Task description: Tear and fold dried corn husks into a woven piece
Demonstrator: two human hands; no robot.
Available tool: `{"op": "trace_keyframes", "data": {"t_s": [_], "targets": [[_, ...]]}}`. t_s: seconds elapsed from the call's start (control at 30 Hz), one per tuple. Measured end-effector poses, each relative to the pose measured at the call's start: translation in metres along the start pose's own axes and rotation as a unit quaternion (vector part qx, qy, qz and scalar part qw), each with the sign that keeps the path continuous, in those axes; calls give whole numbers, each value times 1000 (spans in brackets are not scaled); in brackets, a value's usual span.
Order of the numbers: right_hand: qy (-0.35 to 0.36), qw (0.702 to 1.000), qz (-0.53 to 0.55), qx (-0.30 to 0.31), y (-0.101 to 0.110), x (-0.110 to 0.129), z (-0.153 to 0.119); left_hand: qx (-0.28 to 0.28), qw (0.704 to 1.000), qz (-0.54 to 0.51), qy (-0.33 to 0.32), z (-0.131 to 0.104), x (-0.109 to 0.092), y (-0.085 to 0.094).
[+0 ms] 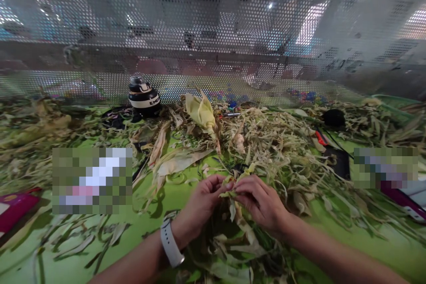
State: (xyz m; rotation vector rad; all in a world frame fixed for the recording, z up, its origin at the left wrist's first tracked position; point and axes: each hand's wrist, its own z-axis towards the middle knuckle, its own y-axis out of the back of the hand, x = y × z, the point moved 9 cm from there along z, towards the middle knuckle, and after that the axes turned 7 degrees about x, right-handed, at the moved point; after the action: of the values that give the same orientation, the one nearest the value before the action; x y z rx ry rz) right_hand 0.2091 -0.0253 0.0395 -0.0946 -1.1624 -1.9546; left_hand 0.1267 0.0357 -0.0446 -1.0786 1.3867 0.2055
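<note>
In the lower middle of the head view, my left hand and my right hand meet with bent fingers. Both pinch a small yellow-green piece of what looks like corn husk, partly covered by my fingertips. A white watch strap circles my left wrist. Below the hands lies a heap of pale husk strips. Beyond them stands a flower-like bundle of pale yellow husk, its narrow end pointing down toward me. A wide dry husk leaf lies flat to the left of that bundle.
Torn husk strips cover much of the green tabletop. A black jug-like bottle stands at the back left, before a perforated metal panel. Magenta objects lie at both sides, near blurred-out patches. A dark ball sits back right.
</note>
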Motion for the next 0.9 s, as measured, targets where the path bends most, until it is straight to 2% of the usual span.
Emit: {"op": "trace_keyframes", "data": {"t_s": [0.17,0.3,0.43,0.53,0.73,0.9], "targets": [[-89,994,43,-50,8,-11,-1,-21,999,42,-8,-3,-3,2],[-44,998,25,-49,12,-3,2,-33,998,45,-17,-3,-5,3],[-20,998,-59,-27,11,2,4,-41,999,25,-13,-2,-4,5],[-34,995,-89,-21,11,0,4,-51,998,33,-25,-3,-7,6],[-99,994,-38,-4,7,-11,2,-56,995,63,-52,-4,-13,4],[-100,993,-56,33,2,-11,4,-56,992,92,-60,-2,-12,6]]}}
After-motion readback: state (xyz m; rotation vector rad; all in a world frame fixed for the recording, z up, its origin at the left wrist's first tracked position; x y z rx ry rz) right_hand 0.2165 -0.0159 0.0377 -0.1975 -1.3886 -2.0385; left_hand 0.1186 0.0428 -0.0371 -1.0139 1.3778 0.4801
